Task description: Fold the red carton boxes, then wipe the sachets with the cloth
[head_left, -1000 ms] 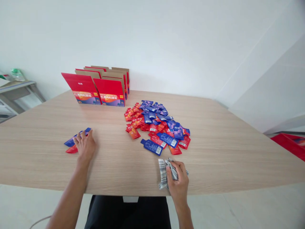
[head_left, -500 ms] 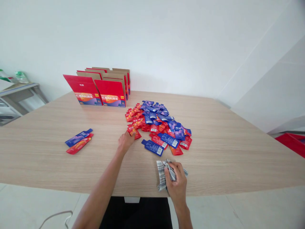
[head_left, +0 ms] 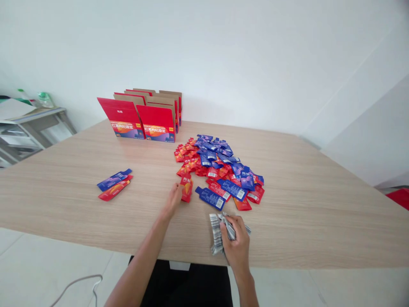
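Observation:
My left hand point(head_left: 174, 199) pinches a red pouch point(head_left: 187, 187) by its left edge, just in front of the heap. Near the table's front edge, my right hand point(head_left: 236, 241) is closed on a crumpled grey striped cloth point(head_left: 217, 234) that rests on the tabletop. Red and blue pouches lie heaped mid-table; a blue pouch point(head_left: 211, 198) lies at the near side of this heap, between my hands. Off to the left, another blue pouch point(head_left: 113, 181) lies beside a red pouch point(head_left: 114, 190), their edges touching.
Several open red cartons point(head_left: 156, 123) stand in rows at the back left of the wooden table point(head_left: 287, 230). Behind the table is a white wall. A side desk point(head_left: 35, 114) with papers stands at far left, and a red object point(head_left: 399, 198) shows at the right edge.
My left hand has drawn the red pouch towards me, away from the heap, and it now stands more upright. My right hand stays on the cloth. The view has shifted slightly left.

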The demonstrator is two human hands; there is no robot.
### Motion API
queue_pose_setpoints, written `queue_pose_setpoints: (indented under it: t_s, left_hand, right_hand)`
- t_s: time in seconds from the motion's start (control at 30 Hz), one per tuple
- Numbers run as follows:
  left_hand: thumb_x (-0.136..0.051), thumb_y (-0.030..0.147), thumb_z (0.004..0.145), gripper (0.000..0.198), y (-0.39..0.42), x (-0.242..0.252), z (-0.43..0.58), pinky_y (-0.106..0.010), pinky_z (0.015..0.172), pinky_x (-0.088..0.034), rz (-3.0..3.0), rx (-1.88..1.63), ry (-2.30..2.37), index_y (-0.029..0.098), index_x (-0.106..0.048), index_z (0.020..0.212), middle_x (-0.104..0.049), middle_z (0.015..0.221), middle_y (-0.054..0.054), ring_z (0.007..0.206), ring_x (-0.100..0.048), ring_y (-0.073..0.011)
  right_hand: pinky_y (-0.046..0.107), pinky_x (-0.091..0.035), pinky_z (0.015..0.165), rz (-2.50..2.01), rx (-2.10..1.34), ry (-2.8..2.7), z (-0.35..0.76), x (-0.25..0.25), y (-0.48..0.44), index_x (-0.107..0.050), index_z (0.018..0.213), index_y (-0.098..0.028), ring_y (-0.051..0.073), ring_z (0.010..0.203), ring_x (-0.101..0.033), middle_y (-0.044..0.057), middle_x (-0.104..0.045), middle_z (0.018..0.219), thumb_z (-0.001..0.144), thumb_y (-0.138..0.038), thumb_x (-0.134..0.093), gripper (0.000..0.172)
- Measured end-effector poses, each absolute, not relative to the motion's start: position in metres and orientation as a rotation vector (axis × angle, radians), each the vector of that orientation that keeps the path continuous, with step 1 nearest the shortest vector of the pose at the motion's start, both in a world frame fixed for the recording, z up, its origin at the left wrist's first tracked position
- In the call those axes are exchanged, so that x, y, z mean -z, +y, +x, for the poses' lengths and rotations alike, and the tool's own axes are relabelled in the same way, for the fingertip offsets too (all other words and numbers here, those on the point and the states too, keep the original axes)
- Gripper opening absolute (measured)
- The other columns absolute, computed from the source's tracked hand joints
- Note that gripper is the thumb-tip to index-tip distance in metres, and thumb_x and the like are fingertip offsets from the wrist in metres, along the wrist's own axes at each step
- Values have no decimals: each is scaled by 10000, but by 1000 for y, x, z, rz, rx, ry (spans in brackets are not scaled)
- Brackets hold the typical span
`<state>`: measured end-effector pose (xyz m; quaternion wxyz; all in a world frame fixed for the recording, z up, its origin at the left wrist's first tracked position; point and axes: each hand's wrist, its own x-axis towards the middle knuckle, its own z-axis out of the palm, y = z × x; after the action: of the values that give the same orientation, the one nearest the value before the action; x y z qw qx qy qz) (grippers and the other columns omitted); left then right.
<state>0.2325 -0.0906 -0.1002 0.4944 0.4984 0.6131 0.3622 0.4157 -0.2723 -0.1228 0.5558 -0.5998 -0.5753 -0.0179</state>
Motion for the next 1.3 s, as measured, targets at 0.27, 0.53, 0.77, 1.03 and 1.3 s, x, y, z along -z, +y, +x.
queue_pose_setpoints:
  t_s: [0.27, 0.53, 0.77, 1.03, 1.3]
  left_hand:
    - [-551, 605, 1005, 437, -208, 107, 262, -485, 1071, -599, 869, -983, 1041, 202, -719, 1024, -826, 1042, -120, 1088, -798, -326]
    - [-647, 763, 949, 641, -234, 100, 278, -465, 1288, -388, 995, -1154, 939, 219, -804, 1249, -751, 1412, -163, 1392, -648, -340]
    - [-682, 878, 841, 837, -275, 126, 281, -544, 1375, -239, 847, -1110, 1011, 219, -788, 1345, -618, 1625, -173, 1623, -415, -407]
    - [-673, 888, 839, 746, -248, 89, 257, -516, 1228, -503, 717, -1304, 1052, 212, -809, 1123, -817, 1246, -146, 1335, -701, -374]
    - [-717, 905, 781, 775, -255, 98, 246, -530, 1311, -389, 744, -1265, 1095, 229, -822, 1144, -802, 1313, -138, 1466, -605, -391]
  right_hand:
    - [326, -611, 822, -1332, -145, -1471, 371, 109, -266, -759, 1106, -257, 215, 912, -724, 45, -710, 1000, 1036, -157, -636, 173]
    - [320, -601, 794, -1411, -36, -1316, 370, 106, -254, -754, 1075, -238, 209, 876, -714, 42, -702, 983, 1006, -136, -622, 181]
    - [372, -606, 830, -1412, 42, -1259, 380, 92, -238, -743, 1082, -242, 240, 923, -709, 62, -700, 1002, 1025, -181, -611, 157]
    - [314, -613, 792, -1327, -130, -1376, 341, 95, -255, -762, 1081, -256, 207, 886, -726, 44, -702, 981, 1001, -108, -595, 237]
    - [306, -604, 812, -1309, -153, -1368, 338, 93, -252, -764, 1098, -257, 202, 896, -724, 37, -701, 989, 997, -94, -600, 253]
